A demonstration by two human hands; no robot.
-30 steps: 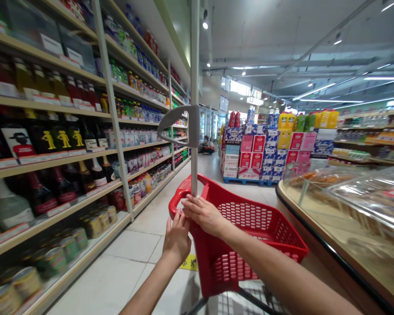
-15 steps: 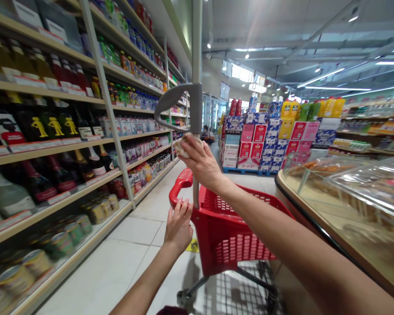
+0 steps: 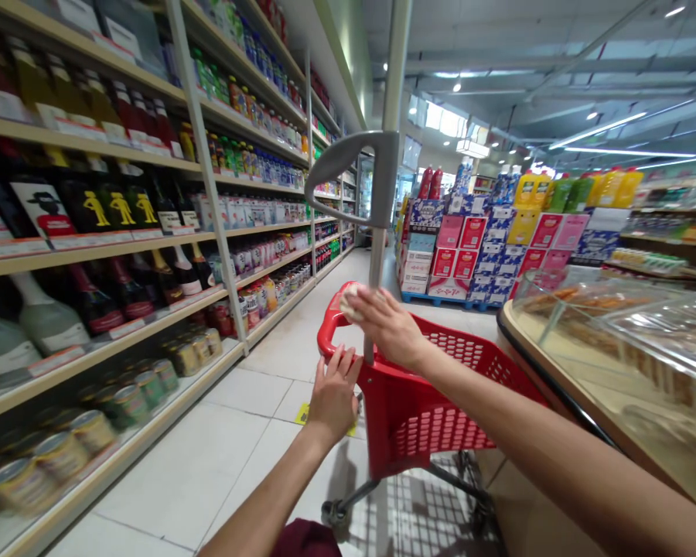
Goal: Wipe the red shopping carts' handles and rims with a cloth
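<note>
A red wheeled shopping cart (image 3: 441, 418) stands before me, with a grey upright pole (image 3: 395, 70) bearing a grey loop handle (image 3: 386, 176). My left hand (image 3: 335, 391) rests on the cart's red handle (image 3: 325, 333), its fingers curled over the bar. In my right hand (image 3: 391, 321) is a crumpled pale cloth (image 3: 353, 303), pressed under the fingers. That hand is beside the pole's lower part, above the red handle and below the grey loop. Whether the cloth touches the pole or the handle I cannot tell.
Shelves (image 3: 226, 294) of bottles and cans line the left. At right stands a display counter (image 3: 562, 363) with packaged food, close beside the cart. Stacked drink cartons (image 3: 455, 247) stand on a blue pallet ahead. Tiled floor (image 3: 232, 441) runs between shelves and cart.
My right hand with the cloth has moved down from just under the grey loop to near the red handle. My left hand stays on the handle. The view has shifted slightly left.
</note>
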